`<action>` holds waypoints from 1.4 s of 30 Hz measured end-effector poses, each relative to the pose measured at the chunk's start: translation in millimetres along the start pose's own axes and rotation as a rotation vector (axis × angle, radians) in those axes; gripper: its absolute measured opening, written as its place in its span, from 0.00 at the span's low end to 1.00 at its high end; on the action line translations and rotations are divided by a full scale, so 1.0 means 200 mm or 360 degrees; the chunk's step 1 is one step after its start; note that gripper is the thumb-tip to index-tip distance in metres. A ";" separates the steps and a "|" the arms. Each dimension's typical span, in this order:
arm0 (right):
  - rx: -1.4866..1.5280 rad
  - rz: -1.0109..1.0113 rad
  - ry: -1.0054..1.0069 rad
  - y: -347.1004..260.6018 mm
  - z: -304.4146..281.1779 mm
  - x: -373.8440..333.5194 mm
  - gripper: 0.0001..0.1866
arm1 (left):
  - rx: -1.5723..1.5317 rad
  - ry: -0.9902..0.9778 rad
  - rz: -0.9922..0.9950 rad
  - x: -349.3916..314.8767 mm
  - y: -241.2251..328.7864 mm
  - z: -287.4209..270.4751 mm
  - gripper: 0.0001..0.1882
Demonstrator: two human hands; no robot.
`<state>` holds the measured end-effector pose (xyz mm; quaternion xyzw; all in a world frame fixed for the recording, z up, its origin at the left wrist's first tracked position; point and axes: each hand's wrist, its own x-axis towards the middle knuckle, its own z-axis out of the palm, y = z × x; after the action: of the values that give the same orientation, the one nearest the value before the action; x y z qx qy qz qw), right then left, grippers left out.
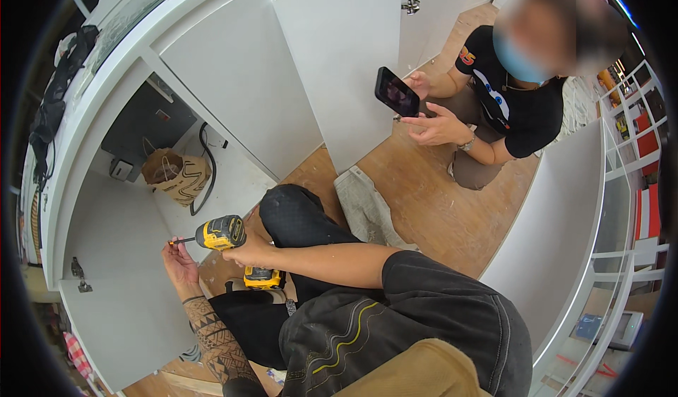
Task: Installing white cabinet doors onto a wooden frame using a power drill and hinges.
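My right hand (248, 250) is wrapped round the grip of a yellow and black cordless drill (222, 233), its battery showing below the hand. A long dark driver bit (185, 240) points left from the drill. At the bit's tip, the fingers of my left hand (181, 263) are pinched together; whether a screw is there is too small to tell. Both hands are in front of an open white cabinet (145, 62). Its lowered white door panel (116, 326), with a metal hinge (83, 284), lies left of my left hand.
Inside the cabinet are a brown paper bag (176, 175), a black hose (212, 160) and a dark grey box (148, 125). A loose white panel (346, 58) leans ahead, near a grey cloth (364, 206) on the wooden floor. A co-worker (522, 107) crouches at right with a phone (397, 92).
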<state>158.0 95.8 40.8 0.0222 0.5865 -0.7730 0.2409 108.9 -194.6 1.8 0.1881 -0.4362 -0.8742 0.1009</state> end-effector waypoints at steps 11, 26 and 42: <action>-0.0261 -0.0105 0.0162 0.09 0.13 -0.01 0.21 | 0.0069 -0.0034 -0.0130 0.15 0.03 -0.15 0.09; -0.0387 -0.0296 -0.0017 0.08 0.19 -0.09 0.18 | 0.0397 0.0172 -0.0254 -0.12 0.27 -0.34 0.08; -0.0555 -0.0194 -0.0069 0.07 0.14 -0.09 0.21 | 0.0357 0.0161 -0.0255 -0.22 0.27 -0.28 0.08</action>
<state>185.6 72.7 43.4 -0.0720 0.7066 -0.6730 0.2064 173.9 -252.5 24.9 0.2761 -0.5091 -0.8146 0.0308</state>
